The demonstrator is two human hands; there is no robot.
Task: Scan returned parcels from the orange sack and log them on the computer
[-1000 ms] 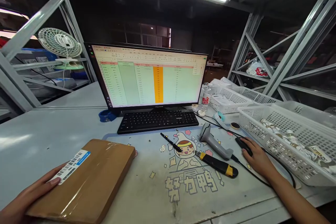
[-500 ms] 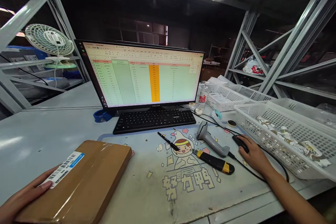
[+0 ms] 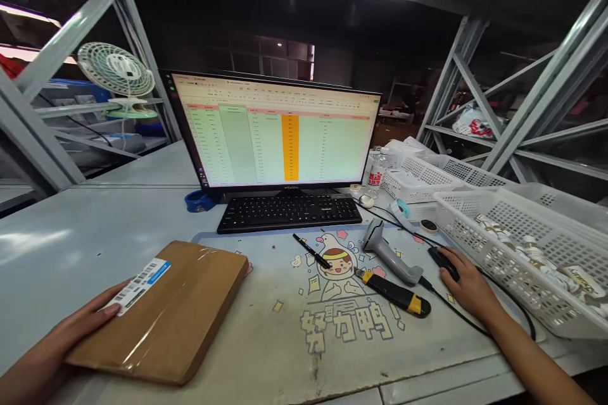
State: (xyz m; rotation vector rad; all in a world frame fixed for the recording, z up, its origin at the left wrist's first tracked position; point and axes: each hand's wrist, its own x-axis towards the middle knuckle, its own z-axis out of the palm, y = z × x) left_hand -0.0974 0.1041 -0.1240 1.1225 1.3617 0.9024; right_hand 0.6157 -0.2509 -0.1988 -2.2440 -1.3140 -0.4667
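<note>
Cardboard parcel (image 3: 190, 304), seen in the head view at the left of the table (image 3: 47, 278), across the left edge of the printed desk mat (image 3: 256, 329), nearer than the keyboard (image 3: 289, 212). Held at the left long side by the left hand (image 3: 83, 326), thumb on top beside the barcode label (image 3: 140, 286), other fingers mostly hidden past the edge: a grip closed on the board. Resting flat or slightly raised at the near end, cannot tell. Probably stiff in the walls and fairly light for so flat a box, though with contents hidden and fragility impossible to judge. Likely slick along the clear tape (image 3: 142, 345), so best taken by the two long sides, with thumbs on bare board, clear of tape and label. Long axis slanting from near left to far right, along the tape seam, far short end toward the monitor (image 3: 237, 145). Well apart to the right, right hand (image 3: 470, 285) with grip curled over the black computer mouse (image 3: 441, 262). Between, gray barcode scanner (image 3: 394, 259), utility knife (image 3: 394, 294) and black pen (image 3: 312, 252).
</note>
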